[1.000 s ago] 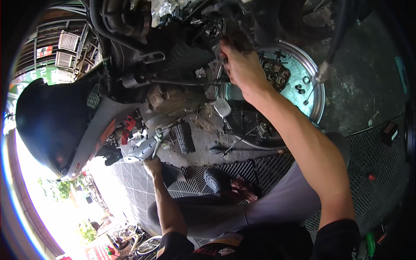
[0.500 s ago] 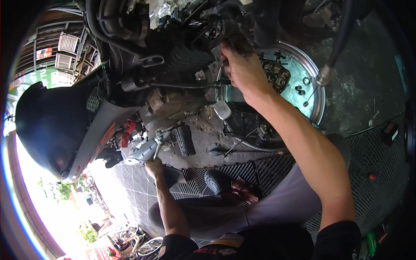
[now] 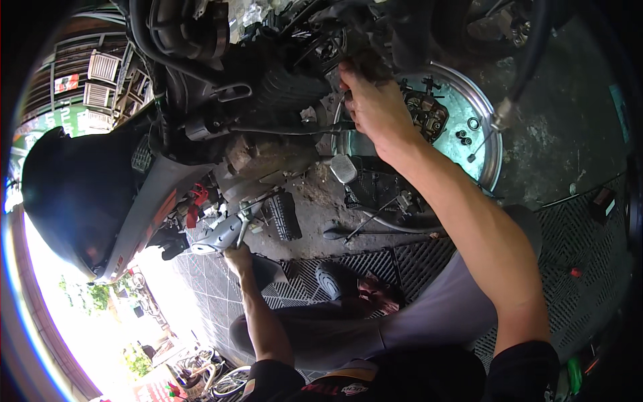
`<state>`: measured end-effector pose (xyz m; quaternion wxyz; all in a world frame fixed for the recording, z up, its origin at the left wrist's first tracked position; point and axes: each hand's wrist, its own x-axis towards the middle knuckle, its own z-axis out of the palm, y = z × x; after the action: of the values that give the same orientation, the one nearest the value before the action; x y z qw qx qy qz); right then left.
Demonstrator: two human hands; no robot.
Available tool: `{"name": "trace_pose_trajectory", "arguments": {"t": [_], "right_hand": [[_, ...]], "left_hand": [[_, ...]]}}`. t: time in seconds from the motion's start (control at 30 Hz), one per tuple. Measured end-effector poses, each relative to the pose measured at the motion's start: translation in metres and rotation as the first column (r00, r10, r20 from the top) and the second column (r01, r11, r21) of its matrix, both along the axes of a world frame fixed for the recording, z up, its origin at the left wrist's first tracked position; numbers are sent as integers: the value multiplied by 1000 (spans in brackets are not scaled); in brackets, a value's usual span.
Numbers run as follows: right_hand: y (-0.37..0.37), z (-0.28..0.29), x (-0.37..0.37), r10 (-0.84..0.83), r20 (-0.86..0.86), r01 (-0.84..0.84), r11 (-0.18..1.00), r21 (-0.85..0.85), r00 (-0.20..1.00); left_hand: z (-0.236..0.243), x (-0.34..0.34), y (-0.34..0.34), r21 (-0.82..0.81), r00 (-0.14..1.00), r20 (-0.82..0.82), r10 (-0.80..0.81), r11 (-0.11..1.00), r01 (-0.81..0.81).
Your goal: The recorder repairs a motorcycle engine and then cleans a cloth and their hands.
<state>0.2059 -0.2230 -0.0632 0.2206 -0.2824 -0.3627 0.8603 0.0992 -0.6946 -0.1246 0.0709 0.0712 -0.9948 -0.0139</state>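
My left hand (image 3: 238, 259) is closed beside a silver metal part (image 3: 224, 236) with dark slots, low on the motorcycle (image 3: 268, 100). A thin metal rod rises from near its fingers; what the fingers grip is hidden. Reaching up to the dark engine area, my right hand (image 3: 374, 110) has its fingers curled at a dark, grimy part (image 3: 372, 67). Shadow hides whatever is in that grip. Behind the right wrist, a metal engine part (image 3: 427, 117) lies in a round metal basin (image 3: 494, 151) with small rings and loose pieces.
A pedal with a ribbed pad (image 3: 343, 169), a black ribbed rubber piece (image 3: 285, 217) and a dark hose (image 3: 402, 226) lie below the engine. Black slatted mats (image 3: 569, 248) cover the floor near my legs. At the left stands a large black rounded body part (image 3: 74, 194).
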Motion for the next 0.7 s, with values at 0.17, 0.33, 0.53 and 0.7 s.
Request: {"name": "trace_pose_trajectory", "arguments": {"t": [0.17, 0.33, 0.53, 0.7], "right_hand": [[10, -18, -2, -49, 26, 46, 994, 100, 998], [7, -7, -4, 2, 46, -4, 999, 45, 999], [8, -7, -2, -27, 51, 25, 999, 34, 998], [13, -15, 1, -24, 54, 18, 995, 99, 998]], "left_hand": [[40, 5, 31, -165, 998, 51, 37, 986, -28], [22, 0, 10, -25, 1000, 17, -20, 999, 20], [-1, -9, -9, 25, 999, 27, -47, 999, 46], [22, 10, 33, -86, 1000, 8, 30, 996, -29]]}}
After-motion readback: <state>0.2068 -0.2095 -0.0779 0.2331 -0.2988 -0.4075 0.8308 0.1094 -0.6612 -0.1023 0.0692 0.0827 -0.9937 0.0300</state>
